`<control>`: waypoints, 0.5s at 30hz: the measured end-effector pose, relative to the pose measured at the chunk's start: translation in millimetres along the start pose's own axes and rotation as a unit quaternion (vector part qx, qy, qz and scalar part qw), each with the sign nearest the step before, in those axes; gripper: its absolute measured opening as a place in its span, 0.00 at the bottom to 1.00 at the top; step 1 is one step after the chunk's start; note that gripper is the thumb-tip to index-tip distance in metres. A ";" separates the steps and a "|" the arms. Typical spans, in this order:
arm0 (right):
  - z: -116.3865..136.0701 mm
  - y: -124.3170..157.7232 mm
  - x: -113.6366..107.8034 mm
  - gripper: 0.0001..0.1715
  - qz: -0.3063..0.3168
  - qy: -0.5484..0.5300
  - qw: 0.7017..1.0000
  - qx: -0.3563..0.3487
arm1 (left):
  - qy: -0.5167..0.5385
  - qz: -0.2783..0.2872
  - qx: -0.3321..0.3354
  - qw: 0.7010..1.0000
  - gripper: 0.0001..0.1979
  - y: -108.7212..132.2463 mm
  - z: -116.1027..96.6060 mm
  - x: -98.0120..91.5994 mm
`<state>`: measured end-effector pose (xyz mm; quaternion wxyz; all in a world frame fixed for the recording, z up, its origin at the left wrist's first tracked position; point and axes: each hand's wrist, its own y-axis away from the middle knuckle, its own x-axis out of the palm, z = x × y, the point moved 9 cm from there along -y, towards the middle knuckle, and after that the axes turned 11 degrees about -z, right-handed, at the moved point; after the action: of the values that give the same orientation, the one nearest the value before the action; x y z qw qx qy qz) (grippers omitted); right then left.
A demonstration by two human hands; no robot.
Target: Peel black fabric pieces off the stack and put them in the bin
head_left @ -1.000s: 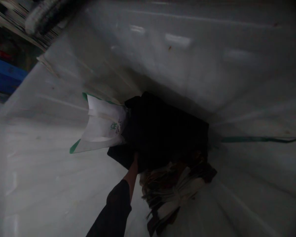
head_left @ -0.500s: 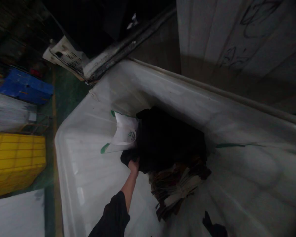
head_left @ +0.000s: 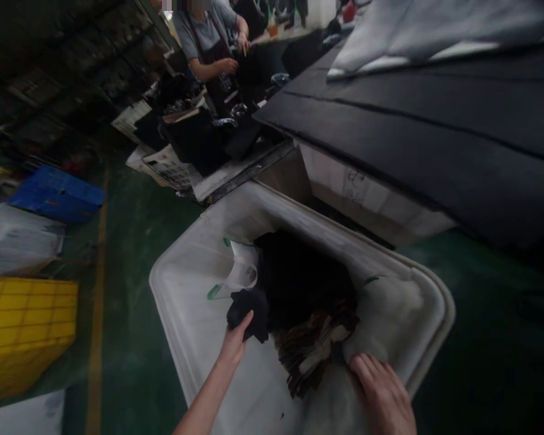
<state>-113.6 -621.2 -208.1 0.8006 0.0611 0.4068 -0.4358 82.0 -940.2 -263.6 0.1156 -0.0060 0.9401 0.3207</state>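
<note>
My left hand [head_left: 241, 333] is closed on a small black piece of cut material [head_left: 250, 311], thumb on top, above the inside of a large white plastic bin [head_left: 176, 302]. My right hand [head_left: 381, 386] is over the bin's near right part, fingers together and curled downward; a dim dark patch lies at its fingertips, and what they hold, if anything, is hidden. Between the hands lies a stack of brown and tan pieces [head_left: 306, 350] with ragged edges. Behind it is a large black pile [head_left: 306, 281], and a white bag with green corners [head_left: 242, 269] leans at its left.
A dark-covered table [head_left: 412, 127] overhangs beyond the bin on the right. At the back, a co-worker [head_left: 213, 45] stands at a cluttered bench. A yellow crate [head_left: 29, 335] and a blue crate [head_left: 57, 193] stand on the green floor at left.
The view has tilted up, bringing the table and co-worker into sight. My left hand has lifted the black piece away from the pile. My right hand has come into view.
</note>
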 end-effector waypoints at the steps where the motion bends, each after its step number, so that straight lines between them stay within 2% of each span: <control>1: 0.5 -5.4 -2.3 0.09 0.003 -0.052 0.997 0.061 | 0.003 0.023 -0.008 1.000 0.22 25.5 -6.9 2.8; 2: 2.0 -10.6 -6.0 0.10 -0.003 -0.121 0.985 0.126 | 0.005 0.046 -0.015 0.999 0.22 50.7 -13.3 5.8; 3: 3.6 -14.5 -12.3 0.15 -0.027 -0.203 0.958 0.198 | 0.006 0.071 -0.021 0.997 0.23 75.0 -19.5 8.9; 4: 7.3 -16.5 -19.2 0.19 -0.054 -0.283 0.920 0.266 | 0.007 0.095 -0.027 0.995 0.23 98.3 -25.2 11.6; 5: 17.6 -19.1 -29.5 0.22 -0.074 -0.316 0.899 0.293 | 0.007 0.120 -0.032 0.992 0.24 120.6 -30.6 14.1; 9: 81.2 -17.2 -85.7 0.23 -0.118 -0.359 0.867 0.323 | -0.009 0.238 -0.017 0.971 0.25 204.6 -51.3 23.0; 11: 111.8 -7.9 -112.1 0.22 -0.128 -0.403 0.835 0.353 | -0.014 0.313 -0.001 0.950 0.25 248.2 -58.9 27.4; 13: 132.5 3.3 -140.4 0.23 -0.158 -0.423 0.805 0.384 | -0.001 0.381 -0.002 0.925 0.26 291.1 -63.1 29.9; 15: 143.6 14.6 -173.2 0.24 -0.212 -0.401 0.798 0.398 | 0.012 0.424 -0.019 0.905 0.29 327.7 -64.7 30.0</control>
<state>-66.9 -565.0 5.3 0.6849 0.1063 -0.1566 -0.7036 11.0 -717.1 -23.4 -0.0431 0.3873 0.8490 0.3568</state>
